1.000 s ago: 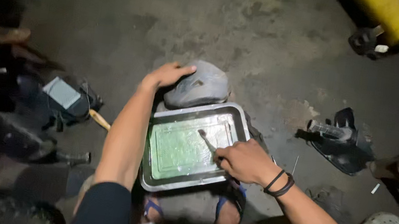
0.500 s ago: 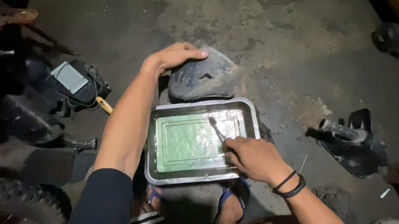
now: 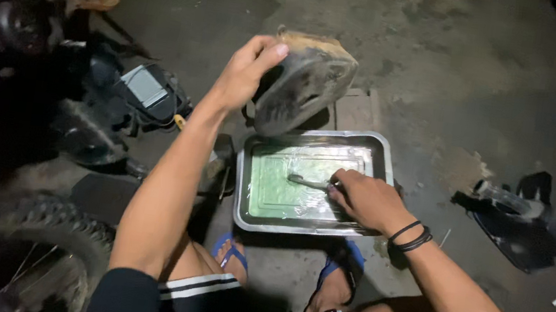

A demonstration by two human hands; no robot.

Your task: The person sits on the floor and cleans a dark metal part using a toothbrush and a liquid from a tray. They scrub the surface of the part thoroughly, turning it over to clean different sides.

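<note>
floor (image 3: pixel 446 71): stained concrete | on it: metal tray (image 3: pixel 386 152), black part (image 3: pixel 519 223)

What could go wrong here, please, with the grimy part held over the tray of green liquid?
The left hand holds the dirty grey part tilted by its edge above the metal tray; if it slips, it may splash the green liquid. The right hand works a small tool barehanded in the liquid, risking skin contact. The blue sandals sit just below the tray's rim, exposed to spills.
</note>
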